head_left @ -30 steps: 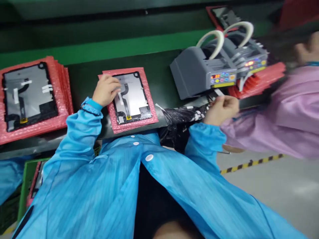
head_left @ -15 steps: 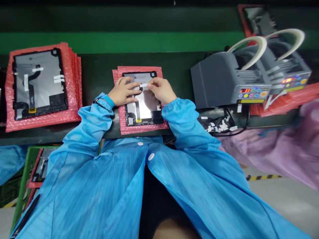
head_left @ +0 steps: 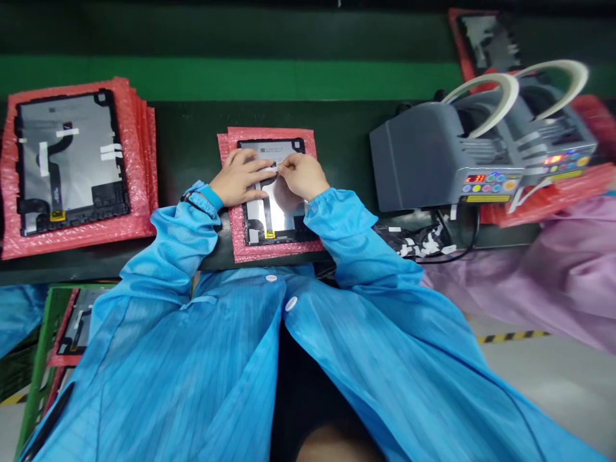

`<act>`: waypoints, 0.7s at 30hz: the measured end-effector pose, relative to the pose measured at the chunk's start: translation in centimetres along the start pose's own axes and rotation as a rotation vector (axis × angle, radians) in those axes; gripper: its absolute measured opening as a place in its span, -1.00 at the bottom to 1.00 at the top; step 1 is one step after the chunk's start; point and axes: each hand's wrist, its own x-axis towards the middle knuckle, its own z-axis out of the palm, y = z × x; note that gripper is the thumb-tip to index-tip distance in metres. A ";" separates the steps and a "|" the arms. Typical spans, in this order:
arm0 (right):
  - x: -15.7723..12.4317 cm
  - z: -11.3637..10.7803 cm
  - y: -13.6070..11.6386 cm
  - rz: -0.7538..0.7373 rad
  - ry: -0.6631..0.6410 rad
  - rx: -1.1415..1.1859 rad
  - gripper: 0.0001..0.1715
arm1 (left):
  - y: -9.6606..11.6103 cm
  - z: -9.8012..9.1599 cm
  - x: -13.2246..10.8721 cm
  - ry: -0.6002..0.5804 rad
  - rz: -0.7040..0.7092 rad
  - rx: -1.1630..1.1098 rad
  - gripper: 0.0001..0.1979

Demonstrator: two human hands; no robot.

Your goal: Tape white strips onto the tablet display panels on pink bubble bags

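A flat black-framed panel with a silvery back lies on pink bubble wrap in front of me. My left hand rests on the panel's upper left part with its fingers spread. My right hand is over the upper right part, thumb and forefinger pinched at the right end of a small white tape strip. The strip lies near my left fingertips. Below it a dark flex cable runs down to a yellow-edged connector.
A similar panel lies on stacked pink wrap at the left. Two grey tape dispensers stand at the right, with white tape scraps nearby. A person's pink sleeve is at far right; a green crate is at lower left.
My right hand has moved slightly left along the white strip, towards my left fingertips. My left hand has stayed on the panel. The person's pink sleeve at the right has shifted.
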 end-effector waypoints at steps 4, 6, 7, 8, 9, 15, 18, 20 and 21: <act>0.5 0.6 1.1 -0.035 0.054 -0.067 -0.79 | 0.0 0.3 -0.2 0.055 0.034 0.032 -0.25; 0.7 1.1 1.8 -0.022 0.112 -0.119 -0.69 | -0.2 0.4 -0.2 0.070 0.040 0.051 -0.33; 0.7 1.4 2.0 -0.027 0.150 -0.143 -0.62 | -0.2 0.4 -0.2 0.077 0.042 0.058 -0.35; 0.7 1.7 2.2 -0.044 0.186 -0.165 -0.54 | -0.2 0.4 -0.2 0.082 0.044 0.062 -0.37; 0.8 2.0 2.3 -0.068 0.217 -0.182 -0.48 | -0.2 0.3 -0.2 0.084 0.046 0.066 -0.38; 0.4 1.2 3.9 -0.049 0.394 -0.086 -0.62 | 0.1 0.0 -0.1 0.073 0.011 0.073 -0.35; -2.3 -0.8 7.6 -0.015 0.522 0.169 -0.71 | 0.3 -0.3 0.0 0.027 -0.045 0.080 -0.21; -5.2 -2.1 10.9 0.055 0.617 0.397 -0.65 | 0.5 -0.6 -0.1 0.011 -0.086 0.097 -0.15; -6.8 -2.6 12.4 0.112 0.680 0.512 -0.61 | 0.6 -0.8 -0.1 0.013 -0.100 0.108 -0.14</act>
